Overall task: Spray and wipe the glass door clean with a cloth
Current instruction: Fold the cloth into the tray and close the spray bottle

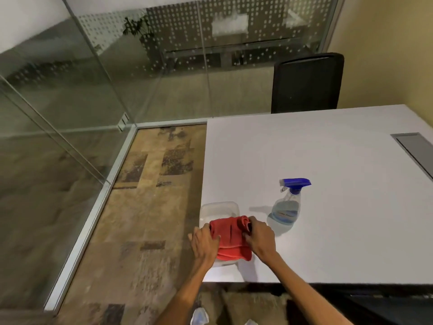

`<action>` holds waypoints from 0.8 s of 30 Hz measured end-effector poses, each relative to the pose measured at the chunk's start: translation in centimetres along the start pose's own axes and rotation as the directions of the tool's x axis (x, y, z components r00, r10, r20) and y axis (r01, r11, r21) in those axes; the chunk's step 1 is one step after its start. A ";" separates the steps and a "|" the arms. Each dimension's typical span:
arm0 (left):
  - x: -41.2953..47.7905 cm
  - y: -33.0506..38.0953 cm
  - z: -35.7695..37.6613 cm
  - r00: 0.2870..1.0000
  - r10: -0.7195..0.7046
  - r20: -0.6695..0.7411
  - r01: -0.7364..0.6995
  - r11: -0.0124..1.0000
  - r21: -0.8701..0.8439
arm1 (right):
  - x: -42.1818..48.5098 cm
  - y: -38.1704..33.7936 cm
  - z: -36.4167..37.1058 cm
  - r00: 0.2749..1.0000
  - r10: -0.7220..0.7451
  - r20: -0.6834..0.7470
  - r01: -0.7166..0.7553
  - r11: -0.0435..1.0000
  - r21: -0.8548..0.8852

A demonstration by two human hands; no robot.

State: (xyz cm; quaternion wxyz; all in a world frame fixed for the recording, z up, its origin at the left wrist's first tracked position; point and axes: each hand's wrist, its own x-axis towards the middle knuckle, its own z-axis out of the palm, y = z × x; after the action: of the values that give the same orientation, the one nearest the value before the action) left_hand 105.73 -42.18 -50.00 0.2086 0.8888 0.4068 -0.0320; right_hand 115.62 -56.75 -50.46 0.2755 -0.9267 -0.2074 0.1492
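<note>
A folded red cloth (230,239) lies over a clear plastic container (219,208) at the near left corner of the white table (328,172). My left hand (203,243) grips the cloth's left side and my right hand (260,238) pinches its right side. A clear spray bottle (287,207) with a blue trigger head stands upright on the table just right of my right hand, untouched. The glass door and glass walls (70,102) run along the left and the back of the room.
A black office chair (307,83) stands behind the table's far edge. A grey cable hatch (414,148) sits in the table at the right. Patterned carpet floor (145,207) lies between the table and the glass, edged by a metal floor rail (93,212).
</note>
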 end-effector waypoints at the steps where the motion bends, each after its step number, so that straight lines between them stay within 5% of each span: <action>1: 0.0 -0.2 0.1 1.000 0.012 0.004 -0.012 1.000 0.023 | 0.1 0.1 0.2 1.000 -0.018 -0.003 0.018 0.999 -0.033; 10: 1.5 -1.4 1.6 0.999 -0.009 -0.052 0.012 0.998 0.055 | 0.5 -2.5 2.0 0.961 -0.277 -0.002 0.265 0.922 -0.282; 14: 1.7 -2.0 1.9 1.000 -0.027 0.002 0.027 0.994 0.106 | 0.9 -1.6 3.9 0.967 -0.251 0.047 0.247 0.874 -0.417; 24: 1.4 -4.6 3.2 0.994 0.022 0.110 -0.031 0.997 0.075 | 1.1 -0.4 5.3 0.958 -0.261 0.123 0.288 0.872 -0.397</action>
State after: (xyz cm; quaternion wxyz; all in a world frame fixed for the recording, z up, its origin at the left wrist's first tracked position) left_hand 103.62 -39.81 -54.81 0.1966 0.8984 0.3815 -0.0932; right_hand 114.38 -53.57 -54.65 0.0861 -0.9195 -0.3724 0.0920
